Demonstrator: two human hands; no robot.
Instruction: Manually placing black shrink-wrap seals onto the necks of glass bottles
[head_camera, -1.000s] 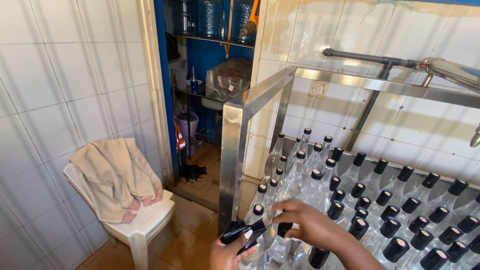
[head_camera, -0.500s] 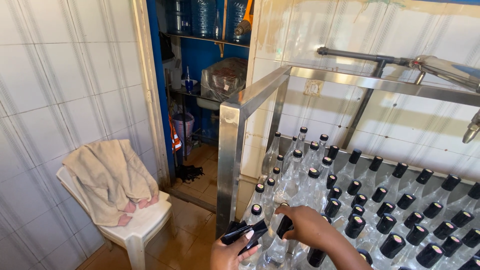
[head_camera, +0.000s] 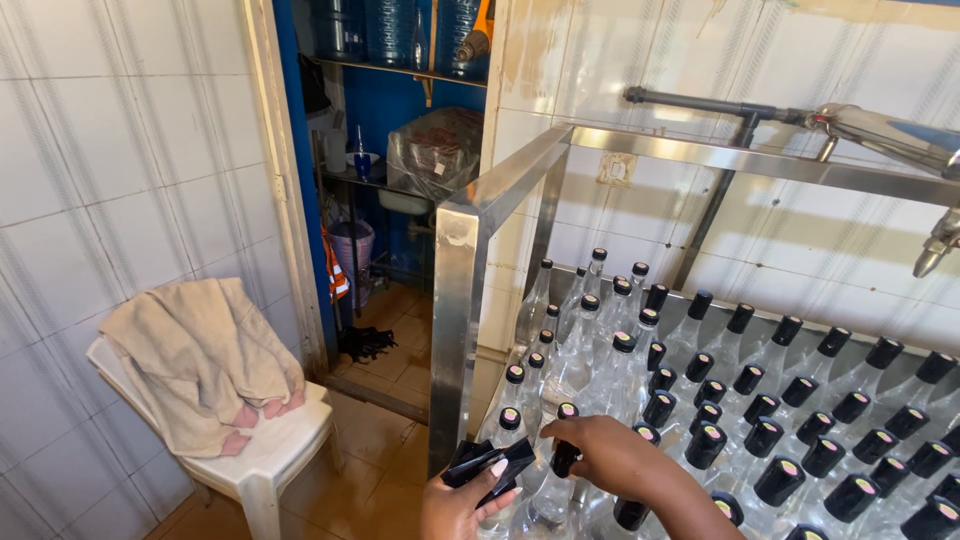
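My left hand (head_camera: 462, 505) comes up from the bottom edge, palm towards me, its fingers clenched round a small bunch of flat black plastic cap sleeves (head_camera: 489, 464); I can make out two or three, but the exact number I cannot tell. My right hand (head_camera: 612, 458) reaches in from the lower right with the back of the hand upward, fingers curled down and pinched on the black-capped neck of one clear glass bottle (head_camera: 564, 462) at the near left corner of the rack. That bottle stands upright, just beside the sleeves and touching its neighbours. Around it the clear glass bottles with black caps (head_camera: 760, 420) stand packed in slanting rows, roughly forty in view, more cut off at the right and bottom edges. They sit inside one brushed steel frame (head_camera: 455, 300), whose single near post rises just left of my hands and whose top rail runs back to the tiled wall. Above the far right, one metal filling nozzle (head_camera: 935, 250) hangs down. To the left, well apart from the bottles, one white plastic chair (head_camera: 262, 460) carries one crumpled beige towel (head_camera: 195, 355).
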